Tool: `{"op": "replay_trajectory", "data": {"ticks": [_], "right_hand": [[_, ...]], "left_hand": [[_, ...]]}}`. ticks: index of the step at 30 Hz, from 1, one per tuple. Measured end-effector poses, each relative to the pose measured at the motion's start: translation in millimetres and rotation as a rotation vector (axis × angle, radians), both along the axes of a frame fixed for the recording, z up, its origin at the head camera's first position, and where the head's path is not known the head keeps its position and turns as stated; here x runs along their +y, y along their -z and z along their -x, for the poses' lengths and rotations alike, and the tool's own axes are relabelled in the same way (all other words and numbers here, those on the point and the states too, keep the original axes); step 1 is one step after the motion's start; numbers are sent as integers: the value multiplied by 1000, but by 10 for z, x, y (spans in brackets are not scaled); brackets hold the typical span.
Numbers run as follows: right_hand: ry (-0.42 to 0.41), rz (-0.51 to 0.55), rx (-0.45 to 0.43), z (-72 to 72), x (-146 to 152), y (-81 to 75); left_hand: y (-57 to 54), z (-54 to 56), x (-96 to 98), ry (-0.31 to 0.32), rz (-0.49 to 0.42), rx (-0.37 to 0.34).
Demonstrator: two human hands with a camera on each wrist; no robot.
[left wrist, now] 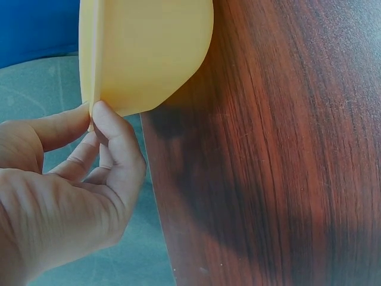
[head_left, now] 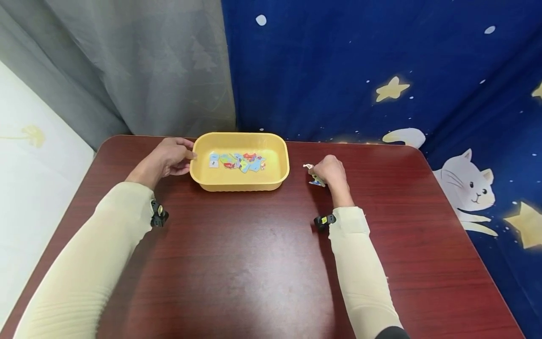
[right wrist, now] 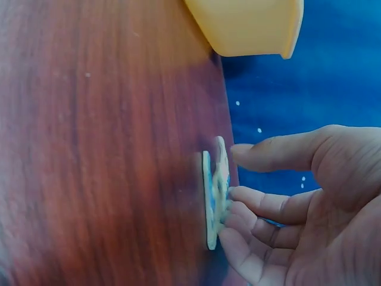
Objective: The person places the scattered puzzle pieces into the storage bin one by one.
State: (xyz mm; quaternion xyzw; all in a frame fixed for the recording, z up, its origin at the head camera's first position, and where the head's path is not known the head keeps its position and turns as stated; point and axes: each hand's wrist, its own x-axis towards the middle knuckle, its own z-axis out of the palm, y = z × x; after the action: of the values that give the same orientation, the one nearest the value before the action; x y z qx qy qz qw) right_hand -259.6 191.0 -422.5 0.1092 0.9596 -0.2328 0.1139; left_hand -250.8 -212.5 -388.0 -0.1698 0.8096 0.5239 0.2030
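A yellow plastic tray stands at the far side of the table. My left hand pinches its left rim between thumb and fingers, as the left wrist view shows close up. Inside lie several colourful, irregular flat printed pieces, grouped mid-tray. Right of the tray, my right hand is low over a small stack of similar printed pieces. In the right wrist view these pieces show edge-on, the upper one tilted. Bent fingertips reach its edge, while the thumb stays apart from the fingers.
The dark red-brown wooden table ends just behind the tray. A grey curtain and a blue curtain with stars and a cat hang behind it. A white surface borders the left side. Small black cameras sit on both wrists.
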Motion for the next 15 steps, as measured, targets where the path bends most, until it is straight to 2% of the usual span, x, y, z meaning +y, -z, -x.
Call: {"op": "replay_trajectory", "data": {"ticks": [15], "right_hand": [[53, -42, -42, 12, -29, 76]], "left_hand": [[3, 12, -5, -8, 0, -9]]}}
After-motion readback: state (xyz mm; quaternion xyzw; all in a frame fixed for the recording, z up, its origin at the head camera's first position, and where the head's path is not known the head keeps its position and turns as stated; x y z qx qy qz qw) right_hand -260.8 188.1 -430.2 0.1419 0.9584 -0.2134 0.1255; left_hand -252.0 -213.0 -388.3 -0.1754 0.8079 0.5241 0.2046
